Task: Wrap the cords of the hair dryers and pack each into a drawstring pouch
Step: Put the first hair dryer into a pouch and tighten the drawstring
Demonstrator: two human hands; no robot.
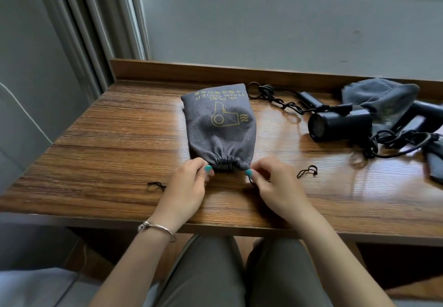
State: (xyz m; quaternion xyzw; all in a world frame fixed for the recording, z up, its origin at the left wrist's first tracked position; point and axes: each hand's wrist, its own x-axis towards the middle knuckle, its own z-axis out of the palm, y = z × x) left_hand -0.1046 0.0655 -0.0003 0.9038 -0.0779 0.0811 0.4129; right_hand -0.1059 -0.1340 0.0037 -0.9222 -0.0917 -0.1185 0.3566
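Observation:
A full grey drawstring pouch (220,126) with a yellow hair dryer print lies in the middle of the wooden table (107,158), its gathered mouth toward me. My left hand (189,182) pinches the black drawstring at the mouth's left corner, and my right hand (271,182) pinches it at the right corner. The loose cord ends (308,172) trail outward on both sides. A black hair dryer (340,125) lies bare at the right with its cord (273,98) stretched loosely behind it. What is inside the pouch is hidden.
Another grey pouch (381,98) lies crumpled at the back right. A second black dryer (417,117) and a tangled cord (395,141) sit at the right edge, with more grey fabric (435,162) beside them. A raised wooden lip (191,71) borders the table's far side below a window wall.

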